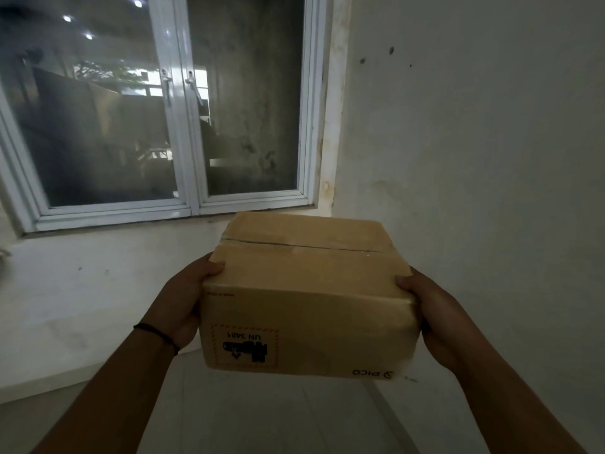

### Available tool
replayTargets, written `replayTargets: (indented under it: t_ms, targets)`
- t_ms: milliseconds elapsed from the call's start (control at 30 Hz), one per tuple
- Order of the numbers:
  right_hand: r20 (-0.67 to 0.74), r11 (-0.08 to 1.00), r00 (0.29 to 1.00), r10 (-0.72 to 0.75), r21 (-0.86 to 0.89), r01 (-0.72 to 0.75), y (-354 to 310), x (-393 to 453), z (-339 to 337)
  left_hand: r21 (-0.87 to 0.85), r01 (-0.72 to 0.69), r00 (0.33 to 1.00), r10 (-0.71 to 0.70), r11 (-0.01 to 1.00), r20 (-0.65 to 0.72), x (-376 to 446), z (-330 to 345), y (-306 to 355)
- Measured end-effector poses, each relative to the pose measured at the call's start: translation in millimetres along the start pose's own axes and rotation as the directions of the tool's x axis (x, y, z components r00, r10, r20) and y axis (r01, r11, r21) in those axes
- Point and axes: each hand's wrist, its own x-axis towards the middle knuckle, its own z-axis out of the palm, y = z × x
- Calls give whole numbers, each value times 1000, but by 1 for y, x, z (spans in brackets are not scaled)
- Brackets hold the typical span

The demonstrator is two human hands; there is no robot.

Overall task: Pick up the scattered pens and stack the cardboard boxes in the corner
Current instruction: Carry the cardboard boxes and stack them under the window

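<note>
A closed window (163,109) fills the wall on the left. Below it, the left hand (183,303) grips one side of a taped cardboard box (307,299), held in the air, while the right hand (432,316) clamps the other. Box-stacking seems underway; the corner's floor is hidden, so lowering squarely comes next. No pens show.

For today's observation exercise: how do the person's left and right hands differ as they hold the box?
The left hand has a dark band at its wrist; the right hand has none. The left hand grips the box on its left side, the right hand on its right side. The left thumb sits higher in the picture than the right thumb. Both hold the box off the floor, thumbs on its top edge.
</note>
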Motion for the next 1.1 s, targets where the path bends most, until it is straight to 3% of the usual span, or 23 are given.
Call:
replayTargets:
  t_ms: [767, 1100]
  targets:
    - [-59, 998, 996, 63, -4, -64, 29, 315, -3, 109, 11, 998, -18, 994, 57, 321, 46, -25]
    - [3, 994, 995, 100, -31, -100, 49, 463, -25, 136, 38, 999, -34, 990, -34, 444, 76, -56]
